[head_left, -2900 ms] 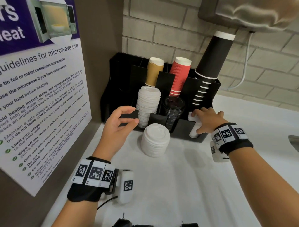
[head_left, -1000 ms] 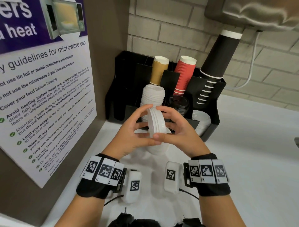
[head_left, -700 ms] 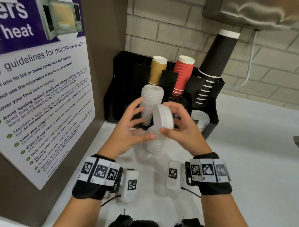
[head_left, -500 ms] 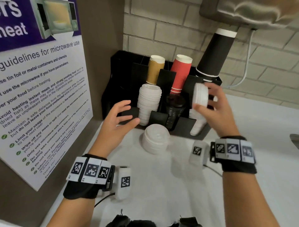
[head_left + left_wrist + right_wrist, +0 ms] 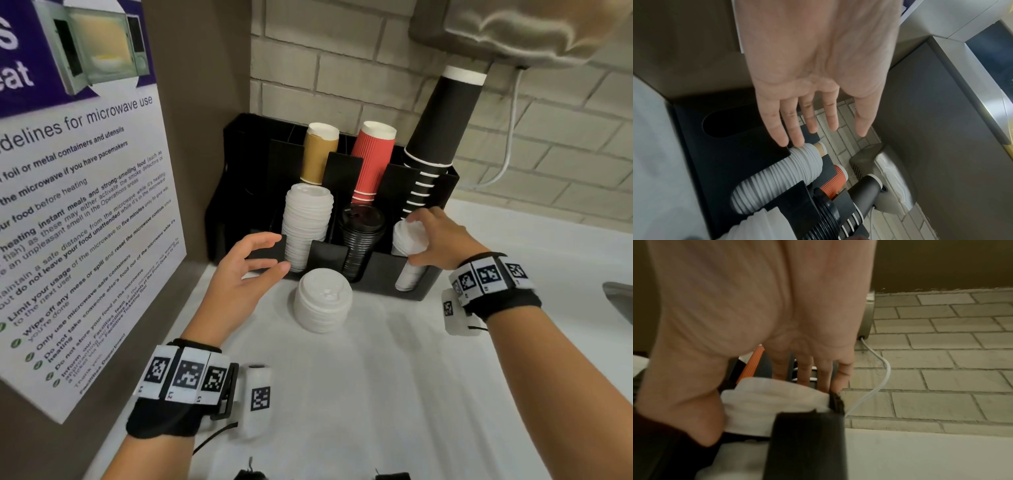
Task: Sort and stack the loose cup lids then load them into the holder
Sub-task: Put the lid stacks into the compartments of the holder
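Observation:
A black holder (image 5: 424, 289) stands against the brick wall with a tall white lid stack (image 5: 306, 226) (image 5: 777, 178) in its left slot and black lids (image 5: 361, 236) in the middle slot. My right hand (image 5: 419, 240) (image 5: 777, 408) grips a few white lids (image 5: 409, 236) (image 5: 774, 404) on top of the white stack in the right slot. A short stack of white lids (image 5: 322, 299) sits loose on the counter before the holder. My left hand (image 5: 270, 253) (image 5: 818, 129) hovers open and empty by the holder's left front.
Brown (image 5: 318, 154), red (image 5: 371, 161) and black (image 5: 442, 120) cup stacks lean out of the holder's back slots. A microwave poster (image 5: 78, 205) covers the left wall. A dispenser (image 5: 513, 31) hangs above with a white cable (image 5: 507, 154). A sink edge (image 5: 620, 301) lies at far right.
Both hands held a few white lids together over the loose stack. The right hand then carried them right and lowered them onto the right slot's stack; the left hand let go and drew back.

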`<state>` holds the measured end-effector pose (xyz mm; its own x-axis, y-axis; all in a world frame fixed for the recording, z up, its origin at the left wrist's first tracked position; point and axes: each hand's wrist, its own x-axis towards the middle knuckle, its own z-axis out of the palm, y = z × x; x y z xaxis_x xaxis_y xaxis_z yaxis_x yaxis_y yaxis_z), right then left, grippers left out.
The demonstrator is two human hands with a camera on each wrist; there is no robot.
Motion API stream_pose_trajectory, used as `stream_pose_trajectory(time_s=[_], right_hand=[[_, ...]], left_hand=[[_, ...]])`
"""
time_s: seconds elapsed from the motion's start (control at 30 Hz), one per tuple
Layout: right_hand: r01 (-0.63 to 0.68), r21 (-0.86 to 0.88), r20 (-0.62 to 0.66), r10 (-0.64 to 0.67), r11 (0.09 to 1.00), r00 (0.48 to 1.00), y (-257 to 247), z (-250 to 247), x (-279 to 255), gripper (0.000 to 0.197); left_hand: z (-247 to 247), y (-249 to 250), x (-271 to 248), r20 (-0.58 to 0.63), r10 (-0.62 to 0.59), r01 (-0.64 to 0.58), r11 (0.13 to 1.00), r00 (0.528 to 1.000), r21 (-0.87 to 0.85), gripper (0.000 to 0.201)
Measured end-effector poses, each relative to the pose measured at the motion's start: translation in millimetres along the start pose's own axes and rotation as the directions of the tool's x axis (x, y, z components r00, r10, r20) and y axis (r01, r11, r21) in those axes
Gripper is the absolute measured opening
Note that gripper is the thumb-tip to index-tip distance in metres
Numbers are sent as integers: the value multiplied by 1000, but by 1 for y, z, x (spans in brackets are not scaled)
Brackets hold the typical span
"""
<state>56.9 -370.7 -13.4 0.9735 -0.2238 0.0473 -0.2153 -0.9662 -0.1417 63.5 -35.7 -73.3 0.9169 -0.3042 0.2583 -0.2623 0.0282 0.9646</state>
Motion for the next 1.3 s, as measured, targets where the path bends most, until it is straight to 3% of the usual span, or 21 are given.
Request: stream_pose_trajectory(time_s=[0.2,0.37,0.53,0.63,0.7,0.77,0.8,0.83,0.9,1.0,1.13,1.3], right_hand=[[66,-154,82,-53,986,995,-3,8,0,77],[47,-327,-27,-59,944,998,-2,17,-9,62],[55,-333,-68,-82,941,994,-10,25,-18,41],[34,-288,-74,-57,957,996,-15,17,-23,40],[52,-181,-200,-88,982,976,-24,8,-27,36],[181,13,-326,-167,983,931,-41,2,-34,29],[272,120,-323,-222,955,920,-53,2,-37,25],[342,206,-272,-282,917,920,-65,3,-41,23],[392,288,-38,-398,874,916,-88,12,-47,31],[349,202,267,-394,915,879,-111,37,-49,60],[280,48,296,-281,959,913,-123,61,-45,82],[221,71,257,-232,973,938,-129,67,-42,84]], left_hand=[[-2,0,-1,-1,6,-6,1000,1000,24,33],[-1,0,-2,-3,-3,3,1000,1000,23,33],[1,0,-1,3,-3,3,1000,1000,15,32],[1,0,-1,9,3,-3,1000,1000,16,32],[1,-1,-1,6,1,-1,1000,1000,13,32],[0,-2,-1,-2,-5,5,1000,1000,8,32],[-1,-2,-2,-6,-11,11,1000,1000,7,32],[0,-2,-1,-6,-9,9,1000,1000,7,32],[-1,-1,-1,-9,-7,7,1000,1000,11,32],[-2,-1,-1,-18,3,-3,1000,1000,6,31],[-3,-1,-2,-19,10,-10,1000,1000,4,31],[-4,-3,-1,-17,14,-14,1000,1000,3,31]])
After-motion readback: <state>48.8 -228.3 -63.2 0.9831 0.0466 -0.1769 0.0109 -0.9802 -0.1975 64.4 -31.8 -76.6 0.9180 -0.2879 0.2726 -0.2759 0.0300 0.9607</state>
